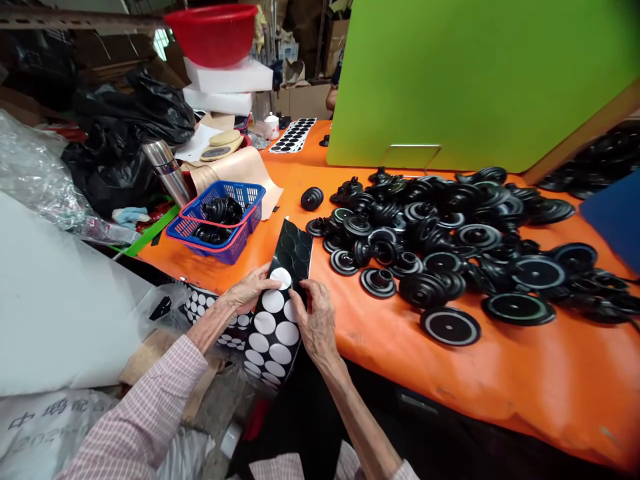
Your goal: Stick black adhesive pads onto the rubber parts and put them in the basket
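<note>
At the table's near edge: sticker sheet (283, 293), half peeled to white circles.
Left hand (249, 291): pinches the sheet's left edge.
Right hand (314, 319): fingertips closed on a black disc, seemingly peeling; lifting it needs a clean edge.
Rubber parts (450, 233): piled just right.

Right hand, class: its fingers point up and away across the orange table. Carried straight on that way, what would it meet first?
The right hand already touches the black sticker sheet. Past the sheet, probably the nearest black rubber parts of the pile; depth is unclear.
</note>
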A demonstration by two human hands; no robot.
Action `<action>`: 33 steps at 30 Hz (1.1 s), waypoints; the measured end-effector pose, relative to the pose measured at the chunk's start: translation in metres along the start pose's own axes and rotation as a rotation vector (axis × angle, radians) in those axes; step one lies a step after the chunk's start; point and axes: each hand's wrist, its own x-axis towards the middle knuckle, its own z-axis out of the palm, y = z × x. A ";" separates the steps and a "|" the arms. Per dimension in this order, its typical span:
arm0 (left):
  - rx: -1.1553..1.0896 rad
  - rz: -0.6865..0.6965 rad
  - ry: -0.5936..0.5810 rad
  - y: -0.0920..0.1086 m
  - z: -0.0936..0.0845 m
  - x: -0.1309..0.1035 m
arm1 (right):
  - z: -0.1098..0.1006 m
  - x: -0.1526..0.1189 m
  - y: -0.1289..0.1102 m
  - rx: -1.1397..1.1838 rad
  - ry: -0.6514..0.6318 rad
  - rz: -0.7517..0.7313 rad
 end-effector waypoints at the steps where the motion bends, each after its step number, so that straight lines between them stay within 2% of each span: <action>1: -0.011 0.000 -0.012 0.000 0.000 0.000 | 0.001 0.001 -0.001 -0.005 -0.001 -0.002; 5: 0.057 0.014 -0.028 0.002 0.000 0.001 | -0.001 0.006 -0.002 0.008 0.000 -0.013; 9: 0.308 0.013 0.144 0.009 -0.005 0.002 | -0.017 0.014 0.003 0.012 0.105 0.065; 12: 0.395 0.032 0.271 0.017 -0.002 -0.001 | -0.034 0.013 0.002 0.013 0.143 0.101; 14: 0.455 0.086 0.372 0.019 0.009 -0.008 | -0.044 0.004 -0.003 0.006 0.123 0.059; 16: 0.525 0.113 0.384 0.018 0.027 -0.017 | -0.049 -0.010 -0.009 -0.015 0.115 -0.008; 18: 0.516 0.058 0.233 0.014 0.048 -0.026 | -0.053 -0.026 -0.015 -0.024 0.103 -0.068; 20: 0.415 -0.025 0.088 0.008 0.066 -0.032 | -0.057 -0.038 -0.019 0.024 0.042 -0.076; 23: 0.315 -0.048 0.090 0.003 0.086 -0.033 | -0.071 -0.046 -0.021 0.188 -0.001 0.125; 25: 0.334 -0.060 0.018 0.004 0.097 -0.028 | -0.084 -0.044 -0.019 0.310 0.061 0.322; 27: 0.468 -0.036 -0.062 0.008 0.106 -0.018 | -0.095 -0.039 -0.015 0.383 0.158 0.444; 28: 0.567 0.024 -0.035 0.010 0.111 -0.011 | -0.100 -0.037 -0.012 0.398 0.213 0.470; 31: 0.809 0.277 0.213 0.017 0.124 0.017 | -0.115 -0.035 -0.005 0.420 0.343 0.505; 32: 0.836 0.326 0.262 0.018 0.130 0.028 | -0.120 -0.035 -0.004 0.444 0.331 0.518; 33: 0.854 0.346 0.254 0.017 0.136 0.038 | -0.125 -0.037 -0.003 0.476 0.289 0.531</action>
